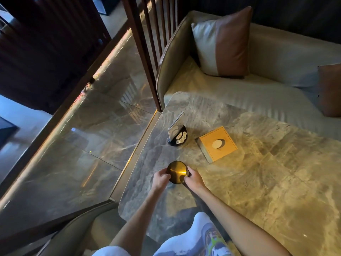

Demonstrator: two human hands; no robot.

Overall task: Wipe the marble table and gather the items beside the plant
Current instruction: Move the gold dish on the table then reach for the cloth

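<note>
A round brass-topped object (176, 170) stands on the marble table (258, 163) near its left edge. My left hand (160, 177) grips its left side and my right hand (193, 179) grips its right side. Farther back on the table stands a clear card holder on a black base with round buttons (178, 135). To its right lies a square wooden box with a round lid knob (217, 144). No plant and no cloth are visible.
A beige sofa (276, 58) with a grey-and-brown cushion (221, 43) runs behind the table. Wooden slats (145, 43) rise at the table's far left corner. A glossy marble ledge (83, 135) lies left of the table. White fabric (199, 235) covers the near edge.
</note>
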